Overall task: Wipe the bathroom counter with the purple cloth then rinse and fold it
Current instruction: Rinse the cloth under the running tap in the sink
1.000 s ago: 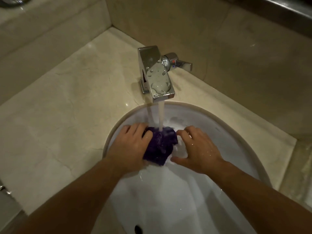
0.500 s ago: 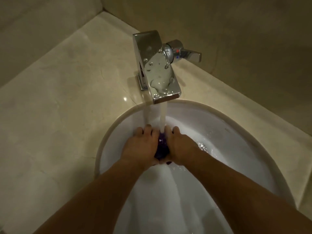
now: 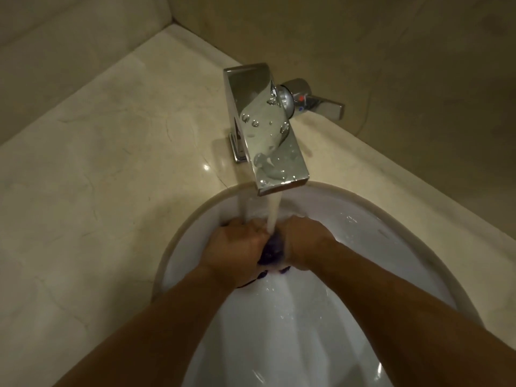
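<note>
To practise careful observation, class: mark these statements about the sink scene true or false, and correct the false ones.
1. Water runs from the faucet onto the purple cloth. True.
2. The left hand and right hand both grip the purple cloth. True.
3. The purple cloth lies spread flat beside the faucet. False: it is bunched between the two hands, over the sink.
4. The right hand turns the faucet handle. False: nothing touches the faucet handle.
</note>
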Demonstrator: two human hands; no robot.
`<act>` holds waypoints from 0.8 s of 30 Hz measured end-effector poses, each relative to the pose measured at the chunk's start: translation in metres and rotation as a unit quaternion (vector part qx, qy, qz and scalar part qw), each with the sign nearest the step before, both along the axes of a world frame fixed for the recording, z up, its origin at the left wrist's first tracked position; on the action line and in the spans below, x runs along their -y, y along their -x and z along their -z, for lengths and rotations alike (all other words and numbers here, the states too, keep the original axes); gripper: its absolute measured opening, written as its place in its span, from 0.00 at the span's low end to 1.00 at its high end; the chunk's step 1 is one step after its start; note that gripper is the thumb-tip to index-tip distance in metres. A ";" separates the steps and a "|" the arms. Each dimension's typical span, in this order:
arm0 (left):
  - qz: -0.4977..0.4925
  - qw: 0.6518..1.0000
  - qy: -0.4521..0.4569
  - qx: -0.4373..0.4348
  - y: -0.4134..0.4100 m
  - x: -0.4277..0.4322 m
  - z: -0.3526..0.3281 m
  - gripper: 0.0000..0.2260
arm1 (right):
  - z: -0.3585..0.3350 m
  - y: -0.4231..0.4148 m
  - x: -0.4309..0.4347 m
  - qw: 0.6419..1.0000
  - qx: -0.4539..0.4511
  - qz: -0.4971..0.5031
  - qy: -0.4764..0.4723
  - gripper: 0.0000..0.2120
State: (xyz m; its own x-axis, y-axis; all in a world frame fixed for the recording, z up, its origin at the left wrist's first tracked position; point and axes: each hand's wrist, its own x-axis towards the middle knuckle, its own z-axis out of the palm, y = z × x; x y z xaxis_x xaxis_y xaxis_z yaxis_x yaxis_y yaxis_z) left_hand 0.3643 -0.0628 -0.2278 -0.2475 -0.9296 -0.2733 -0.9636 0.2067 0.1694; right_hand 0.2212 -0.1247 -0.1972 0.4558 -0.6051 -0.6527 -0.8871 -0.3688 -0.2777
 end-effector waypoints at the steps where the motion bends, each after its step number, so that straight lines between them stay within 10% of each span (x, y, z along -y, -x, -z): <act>1: -0.008 1.000 0.003 -0.001 0.001 -0.002 -0.004 0.29 | 0.000 0.000 -0.005 1.000 -0.004 0.002 0.018 0.18; 10: 0.017 0.978 0.209 -0.010 -0.017 -0.025 -0.054 0.30 | -0.013 0.041 -0.048 0.952 0.106 0.025 0.286 0.49; 16: -0.004 0.996 0.089 -0.021 -0.009 -0.034 -0.051 0.26 | 0.010 0.046 -0.062 0.967 0.089 -0.019 0.237 0.53; 24: -0.100 0.987 -0.113 -0.059 0.020 -0.018 -0.030 0.52 | 0.027 0.000 -0.046 0.987 0.030 -0.007 0.160 0.49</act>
